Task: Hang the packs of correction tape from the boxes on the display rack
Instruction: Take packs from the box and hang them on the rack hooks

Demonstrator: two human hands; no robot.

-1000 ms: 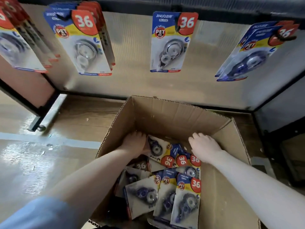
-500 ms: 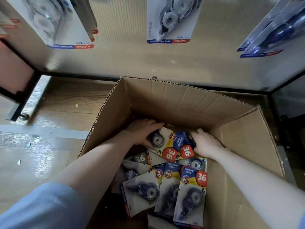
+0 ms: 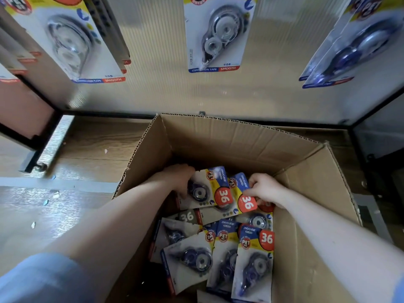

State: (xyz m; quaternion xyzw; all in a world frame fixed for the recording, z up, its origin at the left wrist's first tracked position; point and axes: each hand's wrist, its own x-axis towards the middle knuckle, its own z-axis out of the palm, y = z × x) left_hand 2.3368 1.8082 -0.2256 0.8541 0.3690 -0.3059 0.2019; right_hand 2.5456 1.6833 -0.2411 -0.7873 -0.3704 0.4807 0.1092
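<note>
An open cardboard box (image 3: 229, 136) stands on the floor below the display rack (image 3: 157, 92). Inside it lie several blister packs of correction tape (image 3: 253, 259) with red "36" badges. My left hand (image 3: 178, 179) grips the left edge of a pack with a dark blue tape (image 3: 205, 189), fingers curled round it. My right hand (image 3: 265, 190) pinches the blue top of a neighbouring pack (image 3: 241, 193) that overlaps the first. On the rack hang more packs: a stack at the left (image 3: 67, 42), one in the middle (image 3: 218, 33), two at the right (image 3: 349, 51).
The rack's black frame (image 3: 360, 136) runs along the floor behind the box and down the right side. A black bracket with a caster (image 3: 39, 165) sits at the left on the wooden floor (image 3: 87, 149), with small scraps of paper near it.
The view has tilted down and moved closer to the box. Both hands reached deeper and now hold two overlapping packs, which are lifted slightly off the pile.
</note>
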